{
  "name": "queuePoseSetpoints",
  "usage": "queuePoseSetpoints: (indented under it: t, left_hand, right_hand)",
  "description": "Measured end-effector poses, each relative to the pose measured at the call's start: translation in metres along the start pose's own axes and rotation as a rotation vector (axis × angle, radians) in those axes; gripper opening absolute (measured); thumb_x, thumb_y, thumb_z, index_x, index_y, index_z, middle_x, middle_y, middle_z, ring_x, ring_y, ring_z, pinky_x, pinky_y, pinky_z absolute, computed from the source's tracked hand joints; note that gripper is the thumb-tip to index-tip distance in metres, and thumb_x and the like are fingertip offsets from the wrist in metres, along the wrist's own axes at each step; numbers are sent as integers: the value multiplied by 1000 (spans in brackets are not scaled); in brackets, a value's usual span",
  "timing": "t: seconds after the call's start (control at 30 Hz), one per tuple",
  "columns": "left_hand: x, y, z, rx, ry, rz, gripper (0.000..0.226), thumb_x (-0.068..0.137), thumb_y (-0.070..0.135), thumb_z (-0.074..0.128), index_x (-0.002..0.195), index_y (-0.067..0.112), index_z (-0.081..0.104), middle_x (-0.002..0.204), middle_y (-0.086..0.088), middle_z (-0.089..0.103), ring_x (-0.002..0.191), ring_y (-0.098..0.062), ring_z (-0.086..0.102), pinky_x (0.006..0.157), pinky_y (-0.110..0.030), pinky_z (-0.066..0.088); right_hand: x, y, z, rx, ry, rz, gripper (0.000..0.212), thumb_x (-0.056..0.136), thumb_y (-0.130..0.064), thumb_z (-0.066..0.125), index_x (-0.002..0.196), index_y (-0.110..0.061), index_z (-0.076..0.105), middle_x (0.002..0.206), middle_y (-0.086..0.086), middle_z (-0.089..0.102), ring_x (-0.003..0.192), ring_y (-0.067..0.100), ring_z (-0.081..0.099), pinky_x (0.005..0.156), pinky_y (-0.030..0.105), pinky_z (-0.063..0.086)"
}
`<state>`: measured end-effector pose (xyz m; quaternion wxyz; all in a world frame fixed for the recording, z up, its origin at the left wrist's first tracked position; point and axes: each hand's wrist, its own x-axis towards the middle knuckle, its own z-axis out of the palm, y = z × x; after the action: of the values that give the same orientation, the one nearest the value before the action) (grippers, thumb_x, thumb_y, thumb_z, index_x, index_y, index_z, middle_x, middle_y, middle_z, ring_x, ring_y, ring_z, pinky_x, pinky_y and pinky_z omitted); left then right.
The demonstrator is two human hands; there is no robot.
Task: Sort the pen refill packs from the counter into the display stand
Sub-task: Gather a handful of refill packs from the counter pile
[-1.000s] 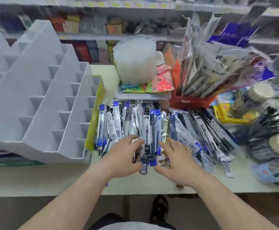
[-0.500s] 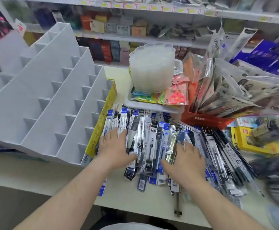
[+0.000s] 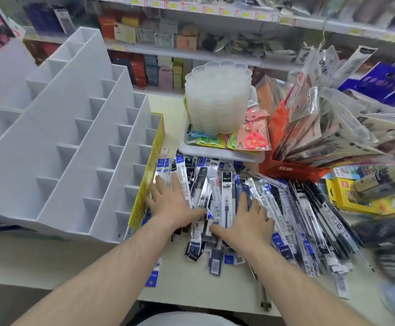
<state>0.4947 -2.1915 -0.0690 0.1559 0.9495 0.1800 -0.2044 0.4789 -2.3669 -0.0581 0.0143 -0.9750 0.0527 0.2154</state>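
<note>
On counter [image 3: 50, 262] — left hand [image 3: 171, 203], right hand [image 3: 246, 222] flat, unclenched, pressing refill packs [image 3: 224, 196].

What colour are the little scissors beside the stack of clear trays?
Pink scissors, best seen in the head view.

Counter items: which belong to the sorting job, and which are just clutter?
Job: pen refill packs, white display stand, left hand, right hand.
Clutter: stacked clear trays, pink scissors pack, red bin, yellow box.

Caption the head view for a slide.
Both hands, left and right, rest flat on the pen refill packs beside the empty white display stand.
</note>
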Motion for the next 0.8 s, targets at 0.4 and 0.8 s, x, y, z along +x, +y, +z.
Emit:
queuePoseSetpoints:
  t: [0.4,0.8]
  left_hand:
    - [-2,1,-3,-114,-10,37,113,65,85,59,152,27,17,155,-16,17,143,-35,21,111,-51,27]
    - [19,-9,-13,-419,-52,-210,102,66,55,84,141,10,31,136,-11,51,119,-31,55,91,-39,52]
  right_hand:
    - [12,53,-25,-19,131,153,97,77,-71,58,151,-18,24,157,13,29,143,33,27,113,47,28]
    - [-24,-16,2,58,139,-519,76,88,-53,53,153,-25,24,162,5,11,150,26,5,121,45,5]
